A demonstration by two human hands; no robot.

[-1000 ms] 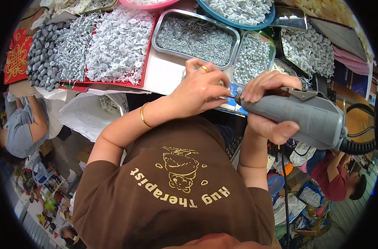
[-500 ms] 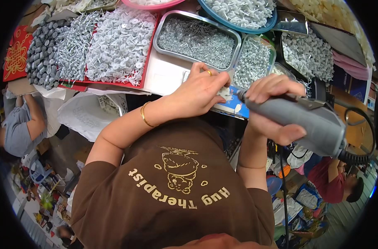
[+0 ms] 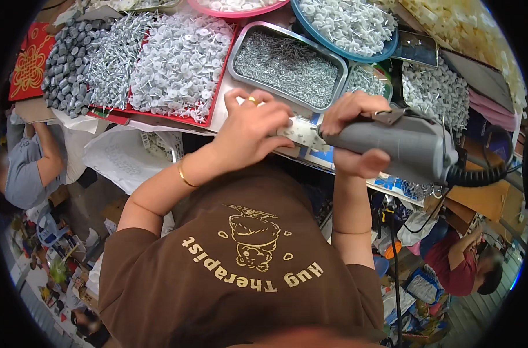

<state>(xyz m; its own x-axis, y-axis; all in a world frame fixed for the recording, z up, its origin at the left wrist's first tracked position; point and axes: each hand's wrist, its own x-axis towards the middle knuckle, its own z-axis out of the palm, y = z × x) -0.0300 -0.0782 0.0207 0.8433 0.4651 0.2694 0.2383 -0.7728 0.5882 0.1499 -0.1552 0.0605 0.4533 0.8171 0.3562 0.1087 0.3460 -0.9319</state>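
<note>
1. Two hands meet over the near edge of the bench: the left hand has its fingers curled down onto a small white perforated part, pinning it against the bench edge, seemingly so that it cannot shift under the tool.
2. The right hand is wrapped tight around a grey electric driver, held nearly level with its nose aimed at the white part; its black coiled cable trails off to the right, away from the work.
3. Just beyond the hands sits a metal tray of small screws, within short reach for feeding the driver.
4. A red tray of white-headed fasteners lies further left, and a blue bowl of similar pieces sits behind.
5. Open room is scarce: containers crowd the bench right up to the working edge, so the hands work in the narrow strip between the trays and the person's body.
</note>
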